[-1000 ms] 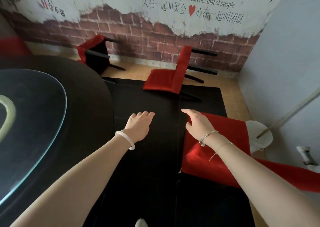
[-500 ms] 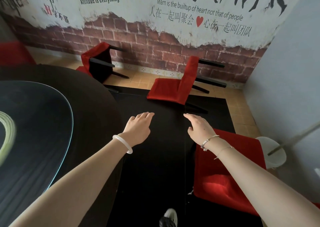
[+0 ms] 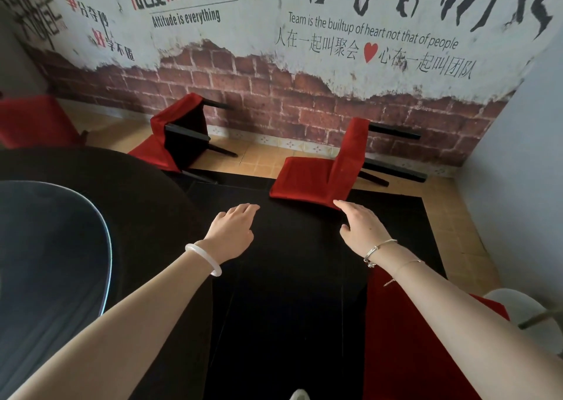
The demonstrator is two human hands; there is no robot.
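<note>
Wall mural (image 3: 268, 33), painted slogans: "态度决定一切 / Attitude is everything"; "Team is the builtup of heart not that of people"; "人在一起叫聚会, 心在一起叫团队".

Matt red cloth chair (image 3: 316, 183), matt black cloth (image 3: 292, 277), glossy glass tabletop (image 3: 51, 247)

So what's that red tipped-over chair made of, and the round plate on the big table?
The red chair looks covered in soft, matte cloth, maybe velvet: it wrinkles and does not shine. Its legs are black and hard, wood or metal, I cannot tell. The round plate looks like glass: see-through, with a bright glinting edge.
</note>
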